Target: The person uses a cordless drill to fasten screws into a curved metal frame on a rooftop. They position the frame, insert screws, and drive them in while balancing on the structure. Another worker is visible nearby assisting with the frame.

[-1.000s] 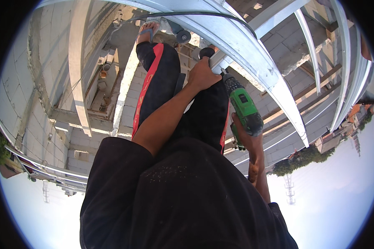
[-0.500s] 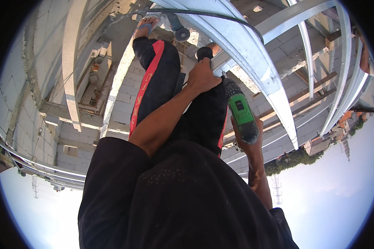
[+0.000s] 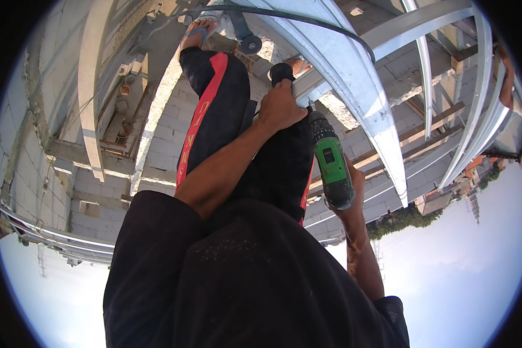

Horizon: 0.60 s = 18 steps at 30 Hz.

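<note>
A green and black cordless drill (image 3: 331, 163) points toward a pale steel roof beam (image 3: 354, 87). My left hand (image 3: 279, 108) is closed around the drill's black front end, right where it meets a steel rail. Lower down, my right hand (image 3: 354, 194) grips the drill's handle and base. My legs in black trousers with a red stripe (image 3: 214, 110) run up the middle, and a sandalled foot (image 3: 196, 32) rests on the structure. My black shirt fills the lower part of the view.
A black cable (image 3: 307, 17) arcs over the beam. Thin steel roof rails (image 3: 475, 110) curve at the right. Grey block walls (image 3: 162, 145) and a concrete ledge with clutter (image 3: 119, 116) lie far below. Another person's arm (image 3: 506, 75) shows at the right edge.
Both hands stay on the drill at the same spot on the rail. The view has tilted slightly, so the beams and walls have shifted in the picture.
</note>
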Motion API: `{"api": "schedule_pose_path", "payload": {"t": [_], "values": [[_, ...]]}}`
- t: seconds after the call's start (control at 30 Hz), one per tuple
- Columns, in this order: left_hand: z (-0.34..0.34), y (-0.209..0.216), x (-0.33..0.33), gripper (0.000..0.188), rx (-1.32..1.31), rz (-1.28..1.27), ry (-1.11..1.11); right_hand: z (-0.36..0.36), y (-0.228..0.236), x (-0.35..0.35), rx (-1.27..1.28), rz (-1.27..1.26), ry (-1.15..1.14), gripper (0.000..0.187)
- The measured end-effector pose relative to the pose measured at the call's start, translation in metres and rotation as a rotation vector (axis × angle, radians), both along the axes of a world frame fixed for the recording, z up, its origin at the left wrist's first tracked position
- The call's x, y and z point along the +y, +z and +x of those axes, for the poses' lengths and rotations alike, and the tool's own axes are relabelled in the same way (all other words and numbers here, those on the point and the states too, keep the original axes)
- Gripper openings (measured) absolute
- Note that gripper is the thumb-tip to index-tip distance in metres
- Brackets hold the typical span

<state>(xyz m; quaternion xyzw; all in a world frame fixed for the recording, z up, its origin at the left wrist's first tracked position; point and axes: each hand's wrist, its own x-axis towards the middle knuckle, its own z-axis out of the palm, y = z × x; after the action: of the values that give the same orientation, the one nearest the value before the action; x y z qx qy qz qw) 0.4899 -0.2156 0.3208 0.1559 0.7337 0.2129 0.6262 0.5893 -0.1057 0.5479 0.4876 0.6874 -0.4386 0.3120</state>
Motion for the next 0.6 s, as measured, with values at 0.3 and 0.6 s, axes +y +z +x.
{"api": "schedule_pose_path", "payload": {"t": [0.3,0.6], "values": [[-0.002,-0.003,-0.002,0.070,0.022,0.027,-0.002,0.006,-0.008,0.007,0.015,0.001,0.070,0.025],[-0.002,-0.003,-0.001,0.063,0.072,0.027,0.019,-0.012,-0.007,0.031,-0.032,-0.051,0.131,0.029]]}}
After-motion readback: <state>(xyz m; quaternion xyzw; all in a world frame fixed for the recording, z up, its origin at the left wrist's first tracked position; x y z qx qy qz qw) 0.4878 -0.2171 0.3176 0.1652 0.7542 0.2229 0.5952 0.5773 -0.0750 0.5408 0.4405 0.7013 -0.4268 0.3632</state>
